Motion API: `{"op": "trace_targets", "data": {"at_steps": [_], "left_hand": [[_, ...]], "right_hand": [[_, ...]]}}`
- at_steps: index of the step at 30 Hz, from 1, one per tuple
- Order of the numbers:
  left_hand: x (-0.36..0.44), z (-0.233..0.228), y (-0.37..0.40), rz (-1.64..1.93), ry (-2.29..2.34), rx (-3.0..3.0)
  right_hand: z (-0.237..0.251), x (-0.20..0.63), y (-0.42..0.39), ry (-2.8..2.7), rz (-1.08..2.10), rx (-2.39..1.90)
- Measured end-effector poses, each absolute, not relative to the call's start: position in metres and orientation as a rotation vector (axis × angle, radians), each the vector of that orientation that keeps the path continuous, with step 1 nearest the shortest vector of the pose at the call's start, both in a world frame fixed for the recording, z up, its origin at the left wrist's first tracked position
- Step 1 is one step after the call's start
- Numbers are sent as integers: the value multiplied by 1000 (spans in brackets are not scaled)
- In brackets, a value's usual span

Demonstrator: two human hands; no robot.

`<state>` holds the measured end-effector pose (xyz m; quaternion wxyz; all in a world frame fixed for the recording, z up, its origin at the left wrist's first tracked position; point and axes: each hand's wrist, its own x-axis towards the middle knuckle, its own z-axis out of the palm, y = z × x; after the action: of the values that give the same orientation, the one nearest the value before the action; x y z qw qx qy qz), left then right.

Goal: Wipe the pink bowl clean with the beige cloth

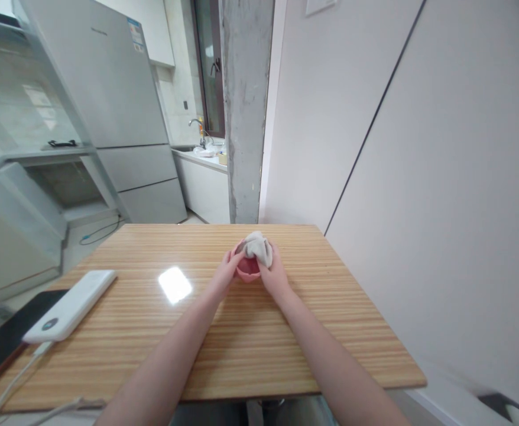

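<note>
A small pink cup [247, 269] stands on the wooden table [162, 331] near its far edge. A crumpled white cloth [258, 245] is stuffed into the top of the cup. My left hand [226, 271] grips the cup's left side. My right hand [273, 273] holds the cloth and presses it against the cup from the right. Both forearms reach out over the table from the near edge.
A white power bank [71, 305] with a cable lies at the table's left, beside a black phone [2, 337]. White walls stand close on the right. A grey refrigerator [113, 106], a concrete pillar [244, 112] and a sink counter [204, 155] lie beyond.
</note>
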<state>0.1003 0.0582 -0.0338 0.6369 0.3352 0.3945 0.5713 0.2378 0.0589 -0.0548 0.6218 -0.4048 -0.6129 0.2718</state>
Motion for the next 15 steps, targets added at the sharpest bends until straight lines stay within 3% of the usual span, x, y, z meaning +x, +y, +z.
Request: {"op": "trace_targets", "data": {"at_steps": [8, 15], "left_hand": [[93, -30, 62, 1555, 973, 673], [98, -30, 56, 1173, 958, 734]], "right_hand": [[-53, 216, 43, -1629, 665, -843], [-52, 233, 55, -1371, 614, -943]]}}
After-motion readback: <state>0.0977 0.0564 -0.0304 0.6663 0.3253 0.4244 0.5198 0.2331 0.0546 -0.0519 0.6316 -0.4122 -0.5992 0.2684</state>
